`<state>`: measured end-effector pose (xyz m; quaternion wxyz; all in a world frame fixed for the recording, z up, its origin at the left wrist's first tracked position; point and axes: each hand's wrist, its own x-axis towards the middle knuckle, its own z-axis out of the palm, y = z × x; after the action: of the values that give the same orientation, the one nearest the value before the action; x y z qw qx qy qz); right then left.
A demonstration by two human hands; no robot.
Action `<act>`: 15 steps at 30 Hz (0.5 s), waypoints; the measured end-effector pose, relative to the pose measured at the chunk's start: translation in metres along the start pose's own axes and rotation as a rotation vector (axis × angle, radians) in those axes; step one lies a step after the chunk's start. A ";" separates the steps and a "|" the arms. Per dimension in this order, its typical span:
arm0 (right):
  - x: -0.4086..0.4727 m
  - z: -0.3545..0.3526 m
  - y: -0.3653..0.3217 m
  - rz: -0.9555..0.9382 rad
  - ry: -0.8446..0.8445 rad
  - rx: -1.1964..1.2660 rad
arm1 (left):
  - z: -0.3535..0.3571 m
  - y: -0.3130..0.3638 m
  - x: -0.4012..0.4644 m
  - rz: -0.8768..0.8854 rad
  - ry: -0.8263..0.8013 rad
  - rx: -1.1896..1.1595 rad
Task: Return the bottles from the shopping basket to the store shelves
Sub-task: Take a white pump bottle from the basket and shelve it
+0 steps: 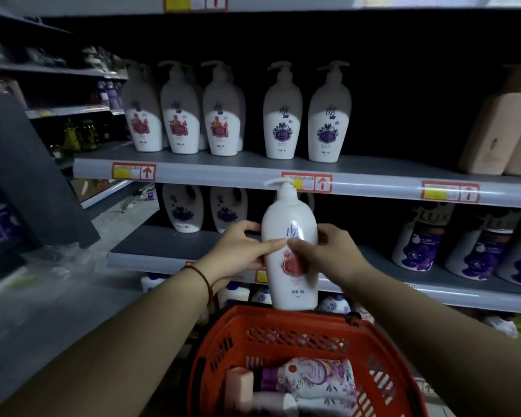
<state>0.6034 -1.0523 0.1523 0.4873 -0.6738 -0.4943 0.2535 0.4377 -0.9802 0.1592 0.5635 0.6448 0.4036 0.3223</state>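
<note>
Both hands, left hand (238, 251) and right hand (328, 254), grip upright pump bottle (291, 254) above red basket (382, 383), fingers curled round it.

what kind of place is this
Most likely a shop's toiletries aisle: shelves lined with identical pump bottles, price tags clipped along the shelf edges, and a red shopping basket below the hands.

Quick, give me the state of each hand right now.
Left hand: gripping the left side of the white pump bottle, held upright above the red basket.
Right hand: gripping the same bottle's right side, thumb across its front.
</note>
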 end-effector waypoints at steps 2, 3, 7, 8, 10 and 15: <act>0.003 -0.008 -0.016 -0.059 -0.013 -0.017 | -0.002 0.019 0.000 0.055 0.031 -0.029; 0.006 -0.011 -0.023 -0.088 -0.025 -0.038 | -0.003 0.029 0.001 0.079 0.047 -0.044; 0.020 -0.025 -0.058 -0.171 -0.008 -0.080 | -0.004 0.062 0.010 0.162 0.070 -0.073; 0.025 -0.028 -0.066 -0.197 0.023 -0.095 | -0.005 0.069 0.014 0.182 0.085 -0.083; 0.039 -0.032 -0.081 -0.241 0.079 -0.112 | -0.008 0.084 0.024 0.222 0.111 -0.095; 0.078 -0.037 -0.108 -0.286 0.143 -0.070 | -0.021 0.122 0.052 0.257 0.098 -0.083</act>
<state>0.6187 -0.9918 0.2755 0.5285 -0.6294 -0.5578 0.1154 0.4632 -0.9294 0.2806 0.5233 0.6509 0.3310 0.4393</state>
